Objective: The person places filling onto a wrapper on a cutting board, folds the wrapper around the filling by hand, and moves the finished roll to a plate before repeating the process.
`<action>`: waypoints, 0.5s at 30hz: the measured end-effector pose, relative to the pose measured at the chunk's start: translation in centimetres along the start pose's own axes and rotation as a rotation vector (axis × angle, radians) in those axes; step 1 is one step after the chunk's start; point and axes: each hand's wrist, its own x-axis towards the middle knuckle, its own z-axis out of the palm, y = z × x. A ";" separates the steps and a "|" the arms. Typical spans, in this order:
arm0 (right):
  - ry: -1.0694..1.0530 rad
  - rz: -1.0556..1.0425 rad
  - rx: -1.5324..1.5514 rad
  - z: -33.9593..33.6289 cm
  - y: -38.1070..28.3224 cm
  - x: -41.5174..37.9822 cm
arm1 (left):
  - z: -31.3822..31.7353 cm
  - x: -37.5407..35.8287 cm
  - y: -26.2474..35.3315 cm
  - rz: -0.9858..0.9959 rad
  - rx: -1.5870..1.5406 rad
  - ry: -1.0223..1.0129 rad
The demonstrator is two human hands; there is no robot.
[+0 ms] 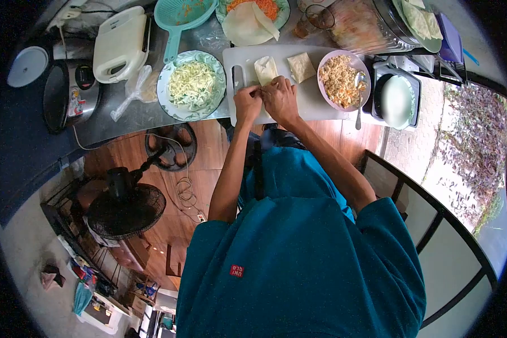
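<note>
My left hand [248, 102] and my right hand [280, 100] meet at the near edge of a pale, partly folded wrapper [265, 69] on the white cutting board [244, 59]. Both hands have bent, closed fingers pinching at that edge; the fingertips are partly hidden. A folded square wrapped parcel [301, 67] lies to the right on the same board. Beside it, overlapping the board's right end, stands a pink bowl of crumbly filling [339, 80] with a spoon [359, 110] resting in it. On the left is a plate of shredded cabbage [191, 84].
Along the back are a green strainer [177, 18], round wrapper sheets [249, 25] over shredded carrot, and a glass [315, 21]. A white sandwich maker [120, 45] and a plastic bag [138, 87] sit left. A stove with a pale-lidded pan [397, 101] is right; a fan [127, 211] stands below.
</note>
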 end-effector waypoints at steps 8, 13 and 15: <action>0.006 -0.122 -0.038 -0.8 1.0 -1.7 | 1.1 -1.0 -1.4 0.397 0.210 0.257; -0.015 -0.141 -0.075 -0.4 1.4 -2.2 | -0.6 -2.9 -1.6 0.542 0.509 0.087; -0.057 -0.138 -0.042 -0.4 1.5 -2.3 | -1.1 -3.1 -2.0 0.551 0.559 0.041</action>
